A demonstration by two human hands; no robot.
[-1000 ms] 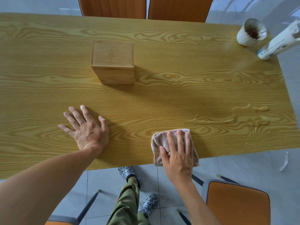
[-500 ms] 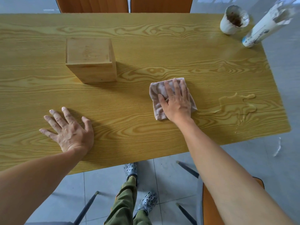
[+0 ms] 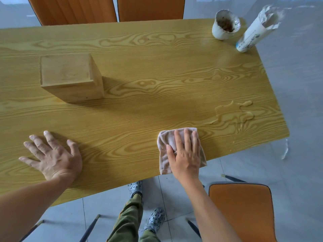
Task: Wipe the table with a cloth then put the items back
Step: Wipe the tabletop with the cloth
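Observation:
My right hand point(image 3: 186, 152) presses flat on a folded pinkish-grey cloth point(image 3: 165, 161) at the near edge of the wooden table point(image 3: 157, 70); part of the cloth hangs over the edge. My left hand point(image 3: 52, 156) lies flat on the table with fingers spread, holding nothing. A clear liquid puddle point(image 3: 234, 114) lies on the table to the right of the cloth, apart from it. A closed wooden box point(image 3: 70, 77) stands at the middle left. A white cup point(image 3: 225, 24) with brown residue and a white bottle point(image 3: 257, 30) stand at the far right corner.
Two orange chairs point(image 3: 150, 7) stand behind the far edge, and another orange chair point(image 3: 241, 212) is at the near right below the table edge. My legs and patterned shoes point(image 3: 134, 187) show on the grey tiled floor.
My right hand has dragged the cloth from the middle of the table back toward the near edge. My left hand stays flat on the table.

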